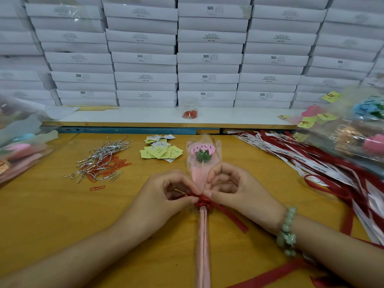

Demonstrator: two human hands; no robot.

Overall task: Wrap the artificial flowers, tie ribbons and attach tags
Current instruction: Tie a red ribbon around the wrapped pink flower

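A wrapped artificial flower [203, 154] lies on the yellow table [62, 215], head pointing away from me, in a clear sleeve printed "LOVE YOU" over pink paper. Its pink stem wrap [202, 246] runs toward me. A red ribbon [203, 201] is knotted round the neck of the wrap. My left hand [164, 196] pinches the ribbon on the knot's left side. My right hand [230, 188] pinches it on the right, and one ribbon tail [232, 218] trails off to the lower right. Yellow and white paper tags [161, 149] lie in a pile beyond the hands.
Silver twist ties and red paper clips [101, 163] are heaped at left. Red and white ribbons [311, 161] spread at right, under bagged finished flowers [357, 125]. Bagged wraps [18, 142] sit far left. A jar of red clips [189, 109] stands before stacked white boxes [207, 59].
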